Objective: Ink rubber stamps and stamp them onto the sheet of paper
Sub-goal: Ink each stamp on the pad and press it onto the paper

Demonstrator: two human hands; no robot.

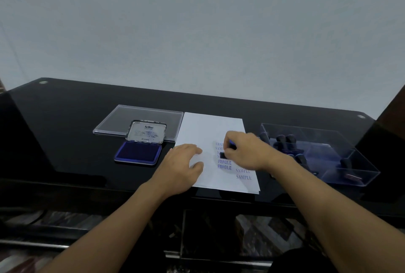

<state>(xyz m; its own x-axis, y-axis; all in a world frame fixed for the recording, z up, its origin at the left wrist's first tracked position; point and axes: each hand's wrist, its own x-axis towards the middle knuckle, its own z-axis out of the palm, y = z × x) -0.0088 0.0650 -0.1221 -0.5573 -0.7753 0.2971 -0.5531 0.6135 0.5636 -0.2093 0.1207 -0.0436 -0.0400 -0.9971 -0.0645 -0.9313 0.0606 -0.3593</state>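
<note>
A white sheet of paper (208,128) lies on the black glass table, printed with blue SAMPLE and FRAGILE marks. My right hand (245,150) grips a dark rubber stamp (223,154) and holds it down on the paper among the SAMPLE marks, just above the FRAGILE prints; the hand hides most of the stamp. My left hand (182,167) rests flat on the sheet's left edge. The open blue ink pad (138,152), its lid up, sits left of the paper.
A clear plastic box (359,163) holding several dark stamps stands right of the paper. Its flat clear lid (122,119) lies behind the ink pad. The table (65,123) has its front edge just below the sheet, and a pale wall rises behind.
</note>
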